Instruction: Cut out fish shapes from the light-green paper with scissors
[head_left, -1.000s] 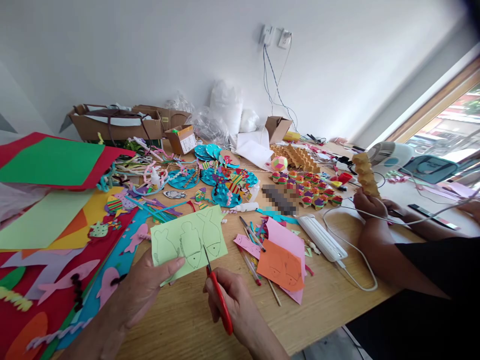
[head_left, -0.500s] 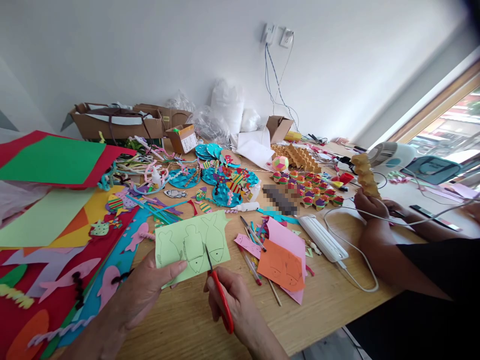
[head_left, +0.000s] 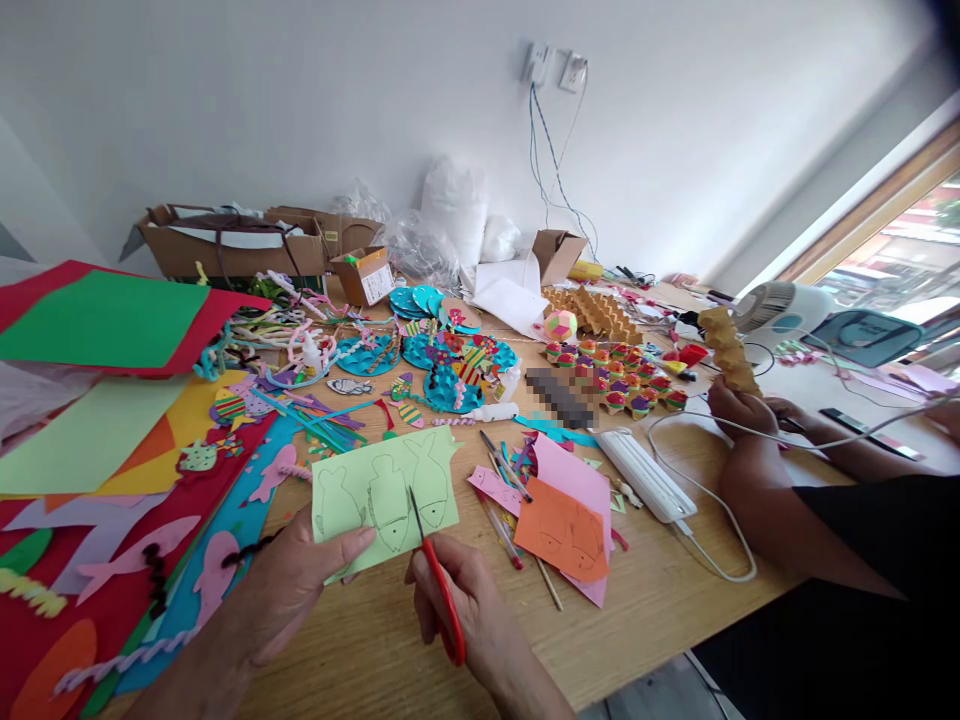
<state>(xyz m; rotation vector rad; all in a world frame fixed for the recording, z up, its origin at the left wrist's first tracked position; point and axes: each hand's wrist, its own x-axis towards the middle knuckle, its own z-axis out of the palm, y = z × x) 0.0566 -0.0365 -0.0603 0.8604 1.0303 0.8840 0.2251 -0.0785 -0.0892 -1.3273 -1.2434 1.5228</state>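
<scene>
Cutting step, I'd judge: my left hand pinches green paper above the table, my right hand grips red scissors between two drawn fish. Next snip needs steady paper (fish sit close).

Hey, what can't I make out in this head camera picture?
Head view:
Second blade of red scissors: apparently behind green paper.
Lower part of leftmost fish drawing: covered by left hand.
Dark object: blotted by pixelation.
Person in black sleeve: cut off by right edge.
</scene>
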